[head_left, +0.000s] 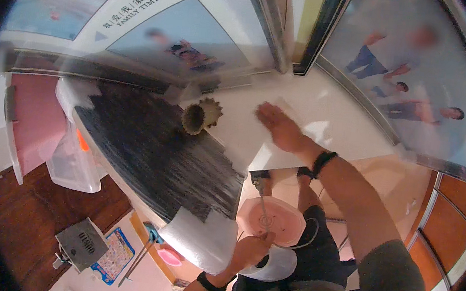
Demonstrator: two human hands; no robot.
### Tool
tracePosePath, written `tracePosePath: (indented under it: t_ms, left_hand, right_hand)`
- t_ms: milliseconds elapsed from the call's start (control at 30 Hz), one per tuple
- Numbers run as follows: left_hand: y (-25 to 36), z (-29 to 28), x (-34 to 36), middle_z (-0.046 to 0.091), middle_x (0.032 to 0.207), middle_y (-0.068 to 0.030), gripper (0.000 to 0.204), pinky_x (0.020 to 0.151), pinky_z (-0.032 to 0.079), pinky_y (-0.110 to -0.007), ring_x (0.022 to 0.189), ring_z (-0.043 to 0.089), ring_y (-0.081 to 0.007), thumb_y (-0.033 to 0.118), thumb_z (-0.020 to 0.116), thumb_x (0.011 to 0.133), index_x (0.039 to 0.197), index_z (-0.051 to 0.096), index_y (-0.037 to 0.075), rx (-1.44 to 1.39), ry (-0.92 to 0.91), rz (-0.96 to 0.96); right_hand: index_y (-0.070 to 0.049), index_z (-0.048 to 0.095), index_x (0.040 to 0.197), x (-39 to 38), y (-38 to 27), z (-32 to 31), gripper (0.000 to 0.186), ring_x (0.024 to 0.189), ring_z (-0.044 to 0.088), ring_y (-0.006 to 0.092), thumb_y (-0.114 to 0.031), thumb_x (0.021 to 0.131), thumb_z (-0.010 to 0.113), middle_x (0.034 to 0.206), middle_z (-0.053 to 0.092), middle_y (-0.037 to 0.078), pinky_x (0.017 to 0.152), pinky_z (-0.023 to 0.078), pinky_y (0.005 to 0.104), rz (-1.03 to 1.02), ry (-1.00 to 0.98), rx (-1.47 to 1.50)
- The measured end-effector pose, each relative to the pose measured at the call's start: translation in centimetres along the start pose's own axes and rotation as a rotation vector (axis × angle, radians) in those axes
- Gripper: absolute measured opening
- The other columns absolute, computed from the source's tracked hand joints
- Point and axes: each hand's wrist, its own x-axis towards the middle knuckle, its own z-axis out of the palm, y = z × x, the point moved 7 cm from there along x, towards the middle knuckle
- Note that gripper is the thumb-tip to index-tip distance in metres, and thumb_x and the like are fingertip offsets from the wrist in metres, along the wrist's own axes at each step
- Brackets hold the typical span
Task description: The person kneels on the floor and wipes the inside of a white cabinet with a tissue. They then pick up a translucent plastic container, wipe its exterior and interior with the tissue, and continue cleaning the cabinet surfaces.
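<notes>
My right hand point(277, 124) reaches over the white surface point(233, 140) with fingers extended, slightly blurred. A dark, streaked patch point(142, 153) covers much of the left of that surface; a beige, ridged hollow object point(196, 118) lies on the boundary. My left hand point(251, 248) is closed beside a pink octagonal container point(287, 221); what it grips is unclear. A thin grey rod with a looped end point(261, 201) crosses the container near these fingers. White padded material point(191, 234) wraps the surface's front corner.
Mirrored or glossy photo panels point(404, 61) surround the back. At left are a pink board point(30, 120) and clear plastic container point(73, 169). Below lie a grey box point(80, 243), colourful board point(113, 252) and long-handled tool point(138, 254). Wooden panels point(450, 222) stand at right; my legs show below.
</notes>
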Motion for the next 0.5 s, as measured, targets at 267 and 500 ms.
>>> tracePosePath:
  t_ms: [267, 500]
  left_hand:
    - [1.1, -1.4, 0.2, 0.067, 0.085, -0.0246, 0.029, 0.056, 0.054, -0.051, 0.071, 0.069, -0.0417, 0.009, 0.050, 0.091, 0.119, 0.046, 0.003, 0.049, -0.148, -0.088]
    - [1.3, -1.8, 0.2, 0.065, 0.088, -0.0279, 0.021, 0.062, 0.054, -0.054, 0.077, 0.067, -0.0471, 0.009, 0.049, 0.090, 0.110, 0.046, 0.003, 0.006, -0.254, -0.061]
  right_hand:
    - [-0.009, 0.056, 0.136, -3.6, -5.2, 7.2, 0.048, 0.139, 0.043, 0.0305, -0.009, 0.088, 0.055, 0.145, 0.051, 0.010, 0.116, 0.037, 0.0407, -0.302, -0.251, 0.227]
    - [-0.010, 0.061, 0.130, -20.6, 2.9, -2.5, 0.048, 0.132, 0.050, 0.0305, -0.001, 0.083, 0.053, 0.142, 0.055, 0.010, 0.110, 0.041, 0.0429, 0.036, -0.202, 0.026]
